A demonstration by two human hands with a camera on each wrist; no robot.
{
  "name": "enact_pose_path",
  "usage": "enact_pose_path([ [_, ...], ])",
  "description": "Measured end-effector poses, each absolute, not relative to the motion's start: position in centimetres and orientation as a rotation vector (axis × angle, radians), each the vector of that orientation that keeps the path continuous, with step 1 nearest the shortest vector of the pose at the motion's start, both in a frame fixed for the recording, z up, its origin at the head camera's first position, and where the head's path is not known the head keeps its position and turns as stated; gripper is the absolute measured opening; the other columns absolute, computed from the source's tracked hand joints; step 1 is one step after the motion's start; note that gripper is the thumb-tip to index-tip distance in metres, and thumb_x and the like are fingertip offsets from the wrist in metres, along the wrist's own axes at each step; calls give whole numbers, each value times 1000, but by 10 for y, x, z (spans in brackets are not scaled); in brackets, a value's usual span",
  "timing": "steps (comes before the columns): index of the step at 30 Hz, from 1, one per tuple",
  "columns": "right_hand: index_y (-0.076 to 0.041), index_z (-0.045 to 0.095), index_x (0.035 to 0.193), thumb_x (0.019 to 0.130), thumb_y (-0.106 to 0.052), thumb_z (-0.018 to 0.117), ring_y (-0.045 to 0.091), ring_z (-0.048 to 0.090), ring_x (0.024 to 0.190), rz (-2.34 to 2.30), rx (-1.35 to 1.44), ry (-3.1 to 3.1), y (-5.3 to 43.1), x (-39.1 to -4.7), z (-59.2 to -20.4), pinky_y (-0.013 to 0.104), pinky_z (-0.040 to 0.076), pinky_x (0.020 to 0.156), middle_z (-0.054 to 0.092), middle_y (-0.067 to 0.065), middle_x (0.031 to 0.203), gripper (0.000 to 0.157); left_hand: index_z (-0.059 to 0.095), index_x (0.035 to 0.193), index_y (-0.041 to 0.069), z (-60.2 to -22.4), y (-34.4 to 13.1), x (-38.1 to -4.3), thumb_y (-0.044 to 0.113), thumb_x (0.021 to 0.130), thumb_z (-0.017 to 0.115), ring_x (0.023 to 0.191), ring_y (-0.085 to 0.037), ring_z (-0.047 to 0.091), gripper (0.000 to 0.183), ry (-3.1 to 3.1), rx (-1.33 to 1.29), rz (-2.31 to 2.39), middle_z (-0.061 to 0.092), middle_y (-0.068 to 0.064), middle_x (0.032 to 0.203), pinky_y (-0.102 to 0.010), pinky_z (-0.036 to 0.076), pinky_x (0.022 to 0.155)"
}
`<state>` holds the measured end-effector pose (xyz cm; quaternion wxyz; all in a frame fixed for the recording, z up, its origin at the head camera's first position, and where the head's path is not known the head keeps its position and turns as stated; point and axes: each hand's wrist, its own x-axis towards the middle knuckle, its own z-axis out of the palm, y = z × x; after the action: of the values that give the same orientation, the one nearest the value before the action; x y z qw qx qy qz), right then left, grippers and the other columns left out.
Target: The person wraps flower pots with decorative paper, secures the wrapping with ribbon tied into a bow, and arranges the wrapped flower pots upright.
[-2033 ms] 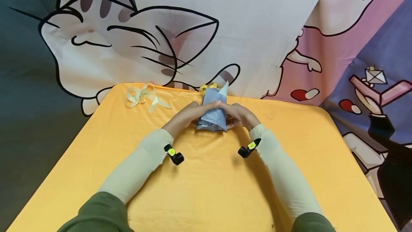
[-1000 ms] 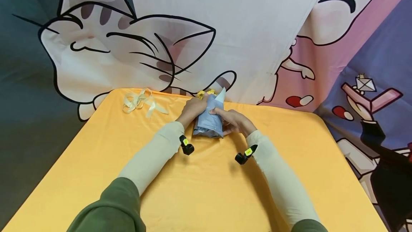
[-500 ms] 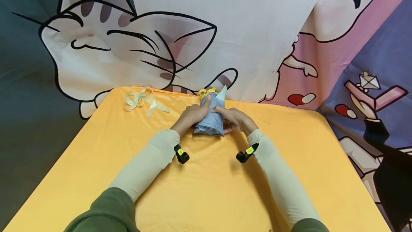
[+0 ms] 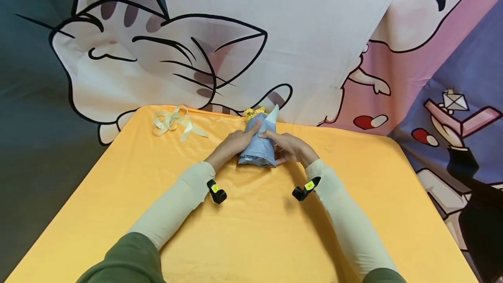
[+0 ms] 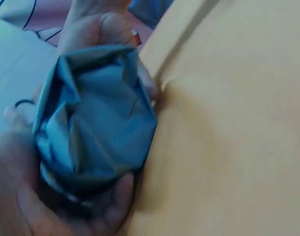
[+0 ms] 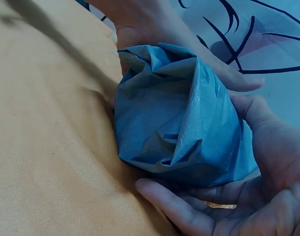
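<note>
A small bouquet wrapped in blue paper point(image 4: 257, 148) lies near the far edge of the table, its yellow flowers point(image 4: 254, 112) pointing away from me. My left hand point(image 4: 235, 141) grips the wrapping from the left, thumb on top. From the right, my right hand point(image 4: 290, 146) holds it, with the thumb on top and fingers curled underneath. In both wrist views the folded lower end of the blue wrapping point(image 5: 98, 113) faces the camera, crumpled and tucked inward. The right wrist view shows fingertips point(image 6: 154, 189) beneath the paper point(image 6: 208, 142). The stems are hidden.
A loose pale-yellow ribbon point(image 4: 173, 121) lies in loops at the far left of the yellow-covered table point(image 4: 251, 230). Behind the table hangs a printed cloth backdrop point(image 4: 314, 34) with cartoon figures.
My left hand moved up toward the flowers, then came back down to the side of the wrapping. My right hand has kept its hold on the right side.
</note>
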<state>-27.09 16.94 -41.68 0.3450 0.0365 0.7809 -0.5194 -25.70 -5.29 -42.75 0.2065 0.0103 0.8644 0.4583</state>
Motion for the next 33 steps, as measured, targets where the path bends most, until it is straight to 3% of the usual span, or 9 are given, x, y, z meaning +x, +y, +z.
enact_pose_path([
  [5, 2, 53, 146, 105, -64, 64, 23, 71, 94, -1386, 85, 1967, 174, -270, -416, 34, 69, 77, 65, 14, 120, 78, 68, 135, -8, -432, -73, -261, 70, 108, 63, 91, -23, 76, 82, 1985, 72, 1536, 75, -17, 116, -34, 67, 78],
  [8, 2, 51, 151, 106, -61, 67, 25, 72, 100, -1429, 80, 1910, 178, -271, -416, 35, 70, 80, 66, 16, 125, 78, 70, 130, -9, -432, -79, -263, 54, 110, 71, 87, -20, 74, 66, 1847, 36, 1621, 73, -14, 107, -30, 67, 77],
  [12, 2, 49, 155, 110, -52, 66, 26, 74, 106, -1487, 53, 1855, 182, -270, -415, 38, 71, 85, 66, 15, 130, 72, 68, 134, -9, -430, -80, -263, 45, 111, 74, 94, -22, 76, 59, 1795, 19, 1648, 74, -16, 112, -34, 68, 84],
  [17, 2, 55, 156, 112, -38, 68, 24, 76, 111, -1565, -65, 1896, 186, -268, -410, 42, 69, 96, 69, 12, 134, 62, 60, 150, -9, -424, -77, -259, 33, 109, 78, 105, -26, 78, 61, 1838, 86, 1728, 77, -22, 129, -44, 67, 101],
  [20, 0, 55, 158, 110, -31, 71, 22, 72, 123, -1608, -189, 1972, 188, -267, -405, 45, 64, 107, 68, 11, 145, 59, 56, 157, -5, -418, -76, -256, 26, 105, 84, 116, -30, 74, 67, 1937, 165, 1790, 72, -23, 140, -49, 63, 111],
  [27, -1, 56, 159, 101, -16, 81, 36, 59, 149, -1692, -386, 2144, 185, -268, -397, 59, 49, 127, 60, 19, 161, 65, 44, 170, 1, -411, -73, -254, 20, 93, 97, 130, -37, 69, 95, 2281, 317, 1800, 60, -20, 157, -51, 61, 112],
  [33, -10, 57, 163, 94, -7, 90, 37, 54, 156, -1784, -398, 2235, 180, -269, -404, 60, 43, 132, 59, 14, 165, 76, 50, 167, 8, -413, -67, -256, 13, 89, 99, 139, -44, 67, 93, 2433, 406, 1803, 57, -16, 158, -57, 59, 115],
])
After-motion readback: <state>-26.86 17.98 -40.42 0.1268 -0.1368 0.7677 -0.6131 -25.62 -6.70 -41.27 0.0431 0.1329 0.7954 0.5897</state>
